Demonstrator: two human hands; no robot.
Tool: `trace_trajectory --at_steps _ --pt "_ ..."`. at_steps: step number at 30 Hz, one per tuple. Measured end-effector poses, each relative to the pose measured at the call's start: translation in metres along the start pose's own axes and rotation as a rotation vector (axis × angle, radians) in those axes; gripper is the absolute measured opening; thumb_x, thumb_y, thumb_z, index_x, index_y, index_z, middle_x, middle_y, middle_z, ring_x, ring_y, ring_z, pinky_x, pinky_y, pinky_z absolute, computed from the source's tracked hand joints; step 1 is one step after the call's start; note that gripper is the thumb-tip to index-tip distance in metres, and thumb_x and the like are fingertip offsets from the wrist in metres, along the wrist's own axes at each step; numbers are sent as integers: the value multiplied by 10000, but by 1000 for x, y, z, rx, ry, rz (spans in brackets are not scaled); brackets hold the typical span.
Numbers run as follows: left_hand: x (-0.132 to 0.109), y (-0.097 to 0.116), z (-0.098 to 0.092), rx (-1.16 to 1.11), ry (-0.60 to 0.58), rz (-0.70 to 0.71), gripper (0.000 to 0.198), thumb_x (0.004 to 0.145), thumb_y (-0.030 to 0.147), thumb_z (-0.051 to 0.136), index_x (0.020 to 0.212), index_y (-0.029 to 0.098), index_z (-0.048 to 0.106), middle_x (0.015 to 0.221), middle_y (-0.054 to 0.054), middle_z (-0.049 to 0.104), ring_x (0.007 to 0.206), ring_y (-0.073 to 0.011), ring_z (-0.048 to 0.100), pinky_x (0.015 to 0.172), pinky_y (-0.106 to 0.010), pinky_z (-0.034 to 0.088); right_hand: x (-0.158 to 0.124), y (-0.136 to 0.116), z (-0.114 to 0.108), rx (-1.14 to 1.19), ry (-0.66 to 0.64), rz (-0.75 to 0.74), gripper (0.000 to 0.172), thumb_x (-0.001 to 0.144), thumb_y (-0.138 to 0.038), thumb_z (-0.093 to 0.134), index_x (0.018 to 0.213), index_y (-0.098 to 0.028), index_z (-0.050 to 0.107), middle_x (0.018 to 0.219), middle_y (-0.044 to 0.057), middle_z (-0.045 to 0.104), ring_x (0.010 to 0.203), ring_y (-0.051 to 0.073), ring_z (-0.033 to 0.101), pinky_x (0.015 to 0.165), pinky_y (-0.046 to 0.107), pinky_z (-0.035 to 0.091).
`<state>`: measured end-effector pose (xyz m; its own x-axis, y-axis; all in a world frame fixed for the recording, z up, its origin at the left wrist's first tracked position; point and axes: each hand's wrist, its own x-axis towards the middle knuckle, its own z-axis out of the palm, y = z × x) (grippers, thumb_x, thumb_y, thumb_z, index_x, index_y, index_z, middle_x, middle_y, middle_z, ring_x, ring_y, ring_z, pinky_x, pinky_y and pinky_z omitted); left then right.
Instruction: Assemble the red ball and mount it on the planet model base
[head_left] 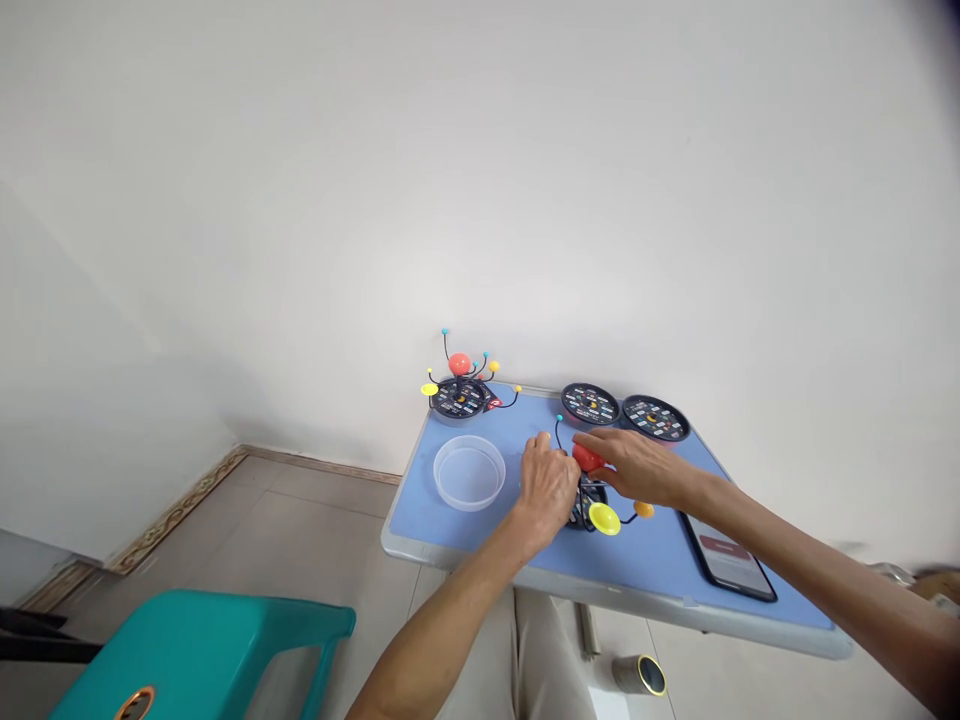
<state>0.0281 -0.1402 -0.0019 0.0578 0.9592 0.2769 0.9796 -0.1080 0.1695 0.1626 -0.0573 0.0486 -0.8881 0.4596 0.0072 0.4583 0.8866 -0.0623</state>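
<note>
Low in the middle of the frame, on a small blue table point(480, 520), both hands work on a toy planet model. The left hand point(547, 490) rests curled on the model's dark base point(583, 510), hiding most of it; how firmly the fingers close I cannot tell. The right hand point(637, 465) reaches in from the right with its fingers closed over a red ball point(587, 458) at the model's centre. From under the hands stick out thin black arms tipped with a yellow ball point(604, 518), an orange ball point(643, 509) and a small blue ball point(559, 417).

Left of the hands sits one clear round dish point(469, 472), nothing in the way between. At the table's far left corner stands one finished model point(459, 390) with its balls raised. Along the far edge, right of centre, lie two black discs point(590, 403), the second one point(655, 417) just beside it and partly behind the right hand. One phone point(726, 560) lies under the right forearm, screen lit, its text too small to read.

Lower left shows a teal stool point(195, 650), cut off by the frame edge. Under the table, a can point(639, 675), possibly a tin, is on the tiled floor.
</note>
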Motion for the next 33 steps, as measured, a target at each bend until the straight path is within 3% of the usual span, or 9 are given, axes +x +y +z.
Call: trace_trajectory --at_steps 12,19,23,26,28,30,33 --pt "2 1 -4 12 -8 8 253 846 58 496 737 118 716 726 -143 688 921 -279 552 760 -389 415 7 -6 -7 -39 -77 71 116 790 -163 570 739 -211 477 739 49 623 651 188 581 559 274 289" --pt "2 2 -3 36 3 15 260 848 58 506 708 130 713 694 -118 690 899 -275 570 756 -385 420 5 -7 -3 -177 -72 -31 92 830 -114 558 877 -186 524 824 74 623 684 195 601 549 280 287" --pt "-1 -2 -10 41 21 22 251 867 92 523 704 139 708 719 -119 687 909 -266 569 751 -369 425 4 -5 -2 -189 -75 -6 107 820 -120 587 887 -180 529 825 64 616 671 195 600 543 276 294" --pt "-18 -6 -18 45 132 -22 224 898 102 491 851 137 707 855 -118 693 922 -258 570 748 -359 438 4 -4 -2 -174 -70 10 126 819 -137 604 925 -167 543 838 69 623 693 202 610 553 272 309" --pt "-36 -3 -17 10 325 -110 230 928 131 459 984 142 682 911 -109 685 879 -240 587 730 -346 455 4 -3 -2 -169 -62 21 151 816 -139 609 954 -159 551 846 73 627 707 206 615 559 271 318" --pt "-55 5 -9 -107 476 -178 250 958 181 422 999 153 667 817 -82 678 769 -206 608 679 -314 469 4 -4 -2 -166 -70 34 162 817 -141 609 971 -152 558 868 81 634 728 213 621 568 274 328" --pt "-72 25 13 -388 443 -184 300 976 192 359 1086 161 636 822 -82 704 696 -180 644 621 -275 484 4 -7 -4 -160 -92 46 163 822 -158 617 975 -148 564 906 93 644 768 224 628 588 279 344"
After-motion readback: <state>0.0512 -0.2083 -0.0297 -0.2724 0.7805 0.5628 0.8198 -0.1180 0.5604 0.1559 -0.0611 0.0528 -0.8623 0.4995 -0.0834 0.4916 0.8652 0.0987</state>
